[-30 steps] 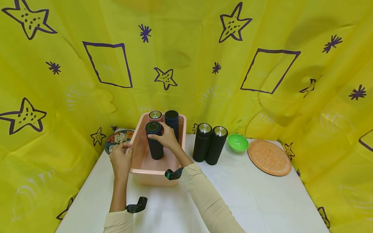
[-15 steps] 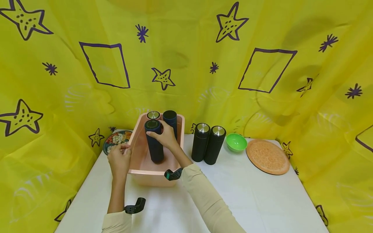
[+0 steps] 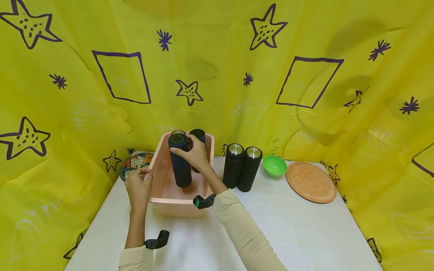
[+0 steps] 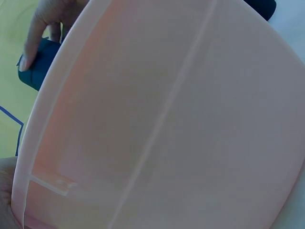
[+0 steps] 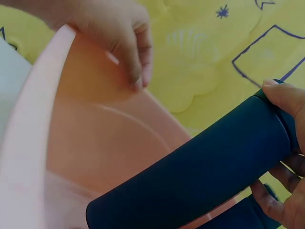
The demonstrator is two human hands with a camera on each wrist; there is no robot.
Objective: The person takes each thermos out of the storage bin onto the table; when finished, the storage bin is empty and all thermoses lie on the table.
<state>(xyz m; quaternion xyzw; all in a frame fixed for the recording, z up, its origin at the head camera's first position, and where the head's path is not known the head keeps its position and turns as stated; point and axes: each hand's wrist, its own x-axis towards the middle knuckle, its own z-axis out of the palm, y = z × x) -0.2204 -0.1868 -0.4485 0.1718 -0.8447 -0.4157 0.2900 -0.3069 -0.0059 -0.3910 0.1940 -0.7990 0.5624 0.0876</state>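
Observation:
My right hand [image 3: 197, 153] grips a dark blue vacuum flask [image 3: 181, 167] around its upper end, just under the lid. The flask is held upright inside a pink plastic tub [image 3: 176, 201]; whether its base touches the floor of the tub I cannot tell. On the tub's left rim my left hand [image 3: 139, 188] pinches the edge between thumb and fingers. Behind the held flask stand a second dark flask [image 3: 198, 133] and a silver-lidded bottle [image 3: 178, 132], mostly hidden. The right wrist view shows the held flask [image 5: 190, 167] slanting across, with fingers at its lid end.
Right of the tub stand two black flasks [image 3: 233, 165] with silver lids, side by side. Further right are a green bowl [image 3: 274, 166] and a round orange-brown board [image 3: 311, 182]. A patterned round plate [image 3: 137, 162] lies left of the tub. Yellow curtain surrounds the table.
The right hand has raised the flask slightly, so it covers more of the silver-lidded bottle behind. The left hand stays on the rim. The head view has shifted a little.

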